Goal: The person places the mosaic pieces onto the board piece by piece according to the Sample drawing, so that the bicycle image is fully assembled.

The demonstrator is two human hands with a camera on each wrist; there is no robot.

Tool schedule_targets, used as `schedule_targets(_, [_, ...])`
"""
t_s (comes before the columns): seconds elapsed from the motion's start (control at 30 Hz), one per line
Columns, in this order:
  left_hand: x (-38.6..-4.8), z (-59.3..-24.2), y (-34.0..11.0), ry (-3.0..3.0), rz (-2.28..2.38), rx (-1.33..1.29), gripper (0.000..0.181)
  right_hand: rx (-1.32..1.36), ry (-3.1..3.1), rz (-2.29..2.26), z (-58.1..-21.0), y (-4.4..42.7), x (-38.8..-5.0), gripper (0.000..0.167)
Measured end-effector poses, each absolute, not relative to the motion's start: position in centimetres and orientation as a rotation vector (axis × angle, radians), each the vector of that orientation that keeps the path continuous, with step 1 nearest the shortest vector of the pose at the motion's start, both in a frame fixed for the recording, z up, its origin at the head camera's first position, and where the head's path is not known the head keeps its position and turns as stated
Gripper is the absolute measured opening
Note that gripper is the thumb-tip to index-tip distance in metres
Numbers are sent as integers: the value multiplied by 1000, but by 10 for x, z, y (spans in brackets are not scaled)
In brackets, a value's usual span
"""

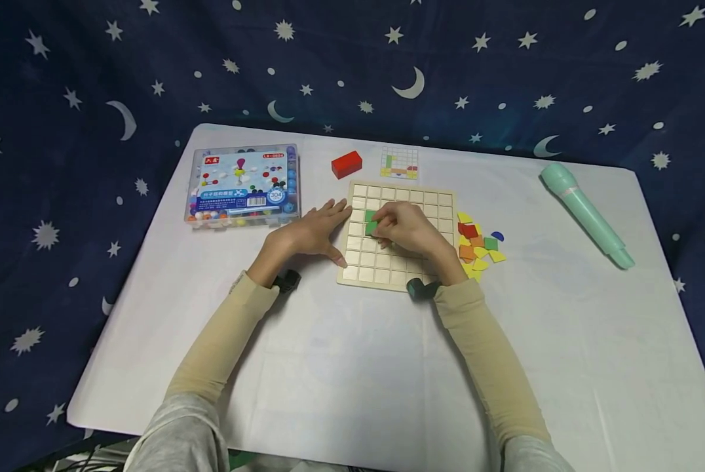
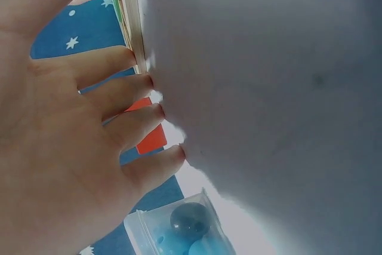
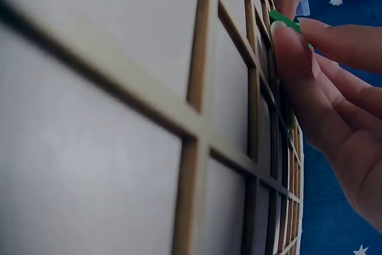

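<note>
A wooden grid board (image 1: 367, 275) lies on the table, its square recesses bounded by raised strips. My right hand (image 1: 408, 228) pinches a green square tile (image 3: 285, 21) between thumb and forefinger, above the board's left part. Another green tile (image 1: 369, 214) shows just beyond the pinched one in the head view. My left hand (image 1: 314, 231) lies spread at the board's left edge, fingers fairly straight; in the left wrist view its fingertips (image 2: 128, 58) meet the board's side and the tabletop.
Yellow, red, orange, green and blue pieces (image 1: 476, 241) lie right of the board. Beyond it are a red block (image 1: 346, 164) and a pattern card (image 1: 399, 162). A clear box of molecule-model parts (image 1: 243, 183) stands left, a mint-green microphone-shaped object (image 1: 588, 215) far right.
</note>
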State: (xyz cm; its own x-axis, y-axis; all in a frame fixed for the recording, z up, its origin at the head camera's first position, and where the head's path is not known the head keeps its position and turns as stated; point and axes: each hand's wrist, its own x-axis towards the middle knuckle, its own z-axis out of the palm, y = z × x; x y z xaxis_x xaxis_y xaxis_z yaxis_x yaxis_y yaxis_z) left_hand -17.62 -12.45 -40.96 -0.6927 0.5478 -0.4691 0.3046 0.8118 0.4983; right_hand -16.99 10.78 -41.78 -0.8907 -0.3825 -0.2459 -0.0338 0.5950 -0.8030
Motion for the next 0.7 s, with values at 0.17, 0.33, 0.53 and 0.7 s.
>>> schedule_targets(0.17, [-176, -409, -124, 2372, 517, 625, 117, -334, 2457, -1158, -414, 104, -168, 24])
schedule_targets(0.33, [-176, -407, -124, 2370, 523, 631, 117, -329, 2486, -1111, -413, 103, -168, 23])
schedule_targets(0.53, [-175, -406, -124, 2372, 520, 629, 117, -356, 2542, -1038, -416, 102, -169, 23])
schedule_targets(0.7, [-176, -408, -125, 2372, 519, 638, 117, -350, 2546, -1018, -417, 102, -169, 26])
